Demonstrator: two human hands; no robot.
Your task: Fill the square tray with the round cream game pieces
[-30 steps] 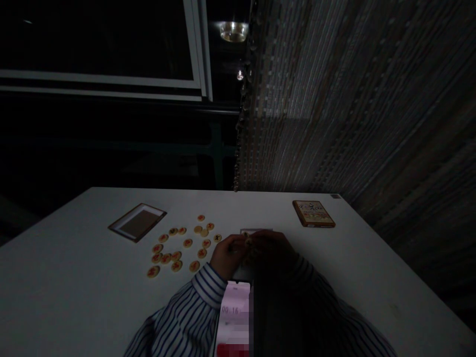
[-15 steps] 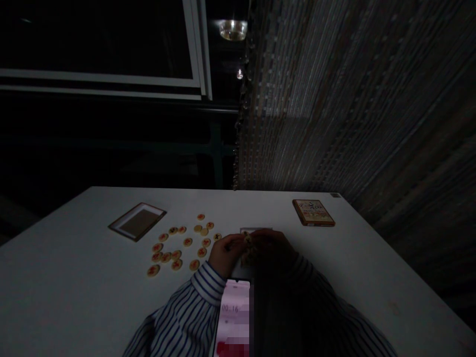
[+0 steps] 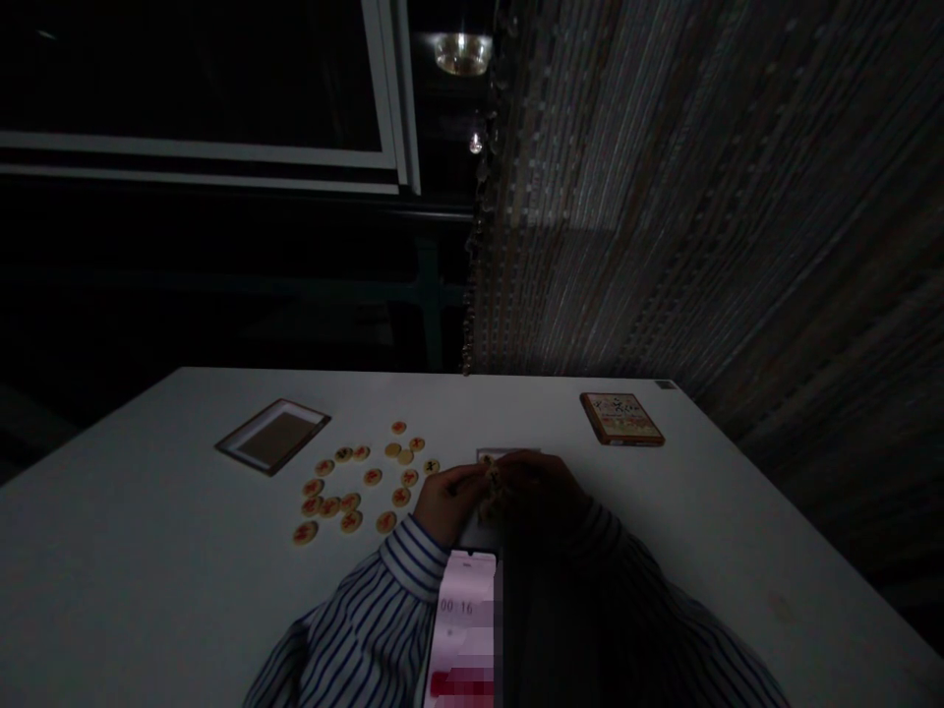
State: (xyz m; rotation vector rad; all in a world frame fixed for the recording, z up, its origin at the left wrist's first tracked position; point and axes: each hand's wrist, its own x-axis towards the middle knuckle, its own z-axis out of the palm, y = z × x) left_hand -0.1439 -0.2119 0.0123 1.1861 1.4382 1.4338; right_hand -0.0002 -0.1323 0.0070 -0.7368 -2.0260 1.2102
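Observation:
In the head view my left hand is closed, its thumb and fingertips at a round Chinese chess piece. My right hand lies in deep shadow and meets the same piece from the right, its fingers curled. Under both hands is a light-rimmed tray, mostly covered by them, with a few more pieces dimly visible in it. Left of my left hand, several wooden Chinese chess pieces with red or black characters are scattered on the white table.
A shallow open box part lies at the back left. At the back right is a printed box. A lit phone showing a timer stands close before me. A bead-string curtain hangs beyond the table's far right side.
My fingers have shifted slightly around the piece over the tray. The scattered pieces and both box parts stay where they were; the view has tilted very slightly.

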